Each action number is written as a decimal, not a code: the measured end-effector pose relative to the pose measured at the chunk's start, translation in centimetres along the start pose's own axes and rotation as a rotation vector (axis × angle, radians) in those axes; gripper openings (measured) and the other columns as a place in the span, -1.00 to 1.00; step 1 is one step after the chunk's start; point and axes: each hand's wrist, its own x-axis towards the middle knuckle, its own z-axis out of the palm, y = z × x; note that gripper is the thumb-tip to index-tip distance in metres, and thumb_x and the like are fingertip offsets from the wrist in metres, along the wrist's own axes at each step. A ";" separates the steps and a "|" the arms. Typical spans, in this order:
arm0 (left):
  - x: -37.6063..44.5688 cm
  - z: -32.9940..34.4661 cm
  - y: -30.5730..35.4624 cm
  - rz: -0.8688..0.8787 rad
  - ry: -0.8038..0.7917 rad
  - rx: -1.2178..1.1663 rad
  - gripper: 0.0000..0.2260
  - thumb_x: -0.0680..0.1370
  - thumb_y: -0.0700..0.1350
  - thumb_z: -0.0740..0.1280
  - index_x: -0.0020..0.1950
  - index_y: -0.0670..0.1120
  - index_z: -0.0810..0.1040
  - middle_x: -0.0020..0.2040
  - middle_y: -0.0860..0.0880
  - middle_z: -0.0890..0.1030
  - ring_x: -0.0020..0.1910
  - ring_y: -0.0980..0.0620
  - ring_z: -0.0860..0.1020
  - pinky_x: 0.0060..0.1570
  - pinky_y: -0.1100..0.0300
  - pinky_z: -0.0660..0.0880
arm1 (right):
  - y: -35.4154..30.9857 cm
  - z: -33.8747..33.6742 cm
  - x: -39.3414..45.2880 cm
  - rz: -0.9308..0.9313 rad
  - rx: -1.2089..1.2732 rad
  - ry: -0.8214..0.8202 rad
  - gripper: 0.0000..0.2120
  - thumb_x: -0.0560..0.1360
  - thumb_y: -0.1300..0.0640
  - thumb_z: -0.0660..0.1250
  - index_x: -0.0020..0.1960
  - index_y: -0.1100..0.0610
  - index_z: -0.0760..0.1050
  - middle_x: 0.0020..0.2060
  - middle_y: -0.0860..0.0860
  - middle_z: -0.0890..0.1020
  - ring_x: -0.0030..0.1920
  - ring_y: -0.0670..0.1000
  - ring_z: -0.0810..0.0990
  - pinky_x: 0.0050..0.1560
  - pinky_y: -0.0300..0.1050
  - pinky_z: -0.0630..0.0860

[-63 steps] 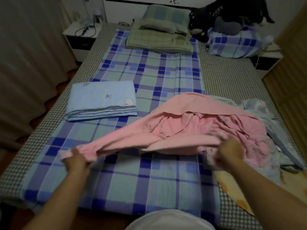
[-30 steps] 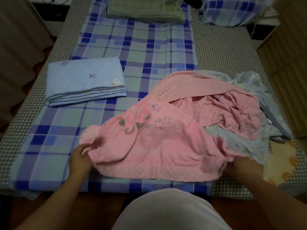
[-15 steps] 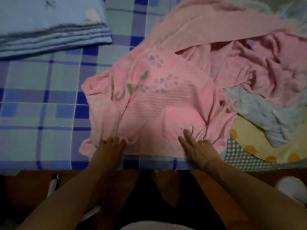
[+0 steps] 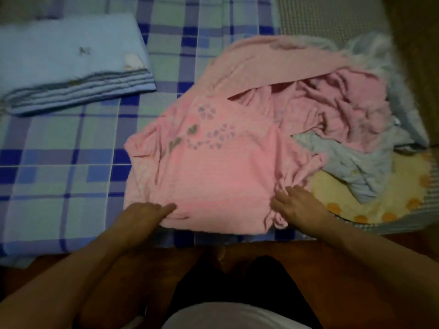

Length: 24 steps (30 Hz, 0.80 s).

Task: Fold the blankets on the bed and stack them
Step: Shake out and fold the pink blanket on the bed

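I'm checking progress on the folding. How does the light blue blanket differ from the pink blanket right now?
The light blue blanket is folded into a neat layered rectangle; the pink blanket is half spread, its far part crumpled. The light blue blanket lies untouched at the left; the left hand and right hand rest on the pink blanket's near edge. The pink blanket shows a flower pattern; the blue looks mostly plain. Both lie on the plaid sheet.

Folded blanket (image 4: 69,60) left of rumpled blanket (image 4: 213,162) on bed (image 4: 59,167)
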 end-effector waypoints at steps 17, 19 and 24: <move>-9.8 1.6 18.9 -0.213 -0.327 0.257 -0.74 0.60 0.01 0.28 0.22 -0.04 0.61 0.19 -0.07 0.60 0.13 -0.07 0.62 0.07 0.05 0.57 | -15.3 -0.6 -21.9 0.335 0.471 -1.001 -0.71 0.54 0.04 0.32 0.20 0.16 0.56 0.24 0.18 0.57 0.15 0.19 0.57 0.13 -0.07 0.48; -9.7 0.0 18.3 -0.260 -0.306 0.216 -0.65 0.58 0.09 0.23 0.28 -0.03 0.54 0.25 -0.07 0.58 0.18 -0.07 0.59 0.16 0.06 0.53 | -15.1 -2.0 -20.3 0.552 0.486 -0.733 -0.72 0.49 -0.09 0.33 0.11 0.04 0.56 0.16 0.10 0.63 0.04 0.11 0.62 -0.02 -0.10 0.49; -8.0 -9.0 12.5 -0.457 0.231 0.114 -0.79 0.54 0.11 0.32 0.07 0.03 0.47 -0.08 0.00 0.62 -0.22 0.01 0.56 -0.30 0.14 0.42 | -9.1 -7.0 -14.3 0.831 0.297 0.092 -0.76 0.45 0.02 0.40 0.06 0.06 0.47 -0.01 0.08 0.54 -0.12 0.16 0.58 -0.26 -0.07 0.41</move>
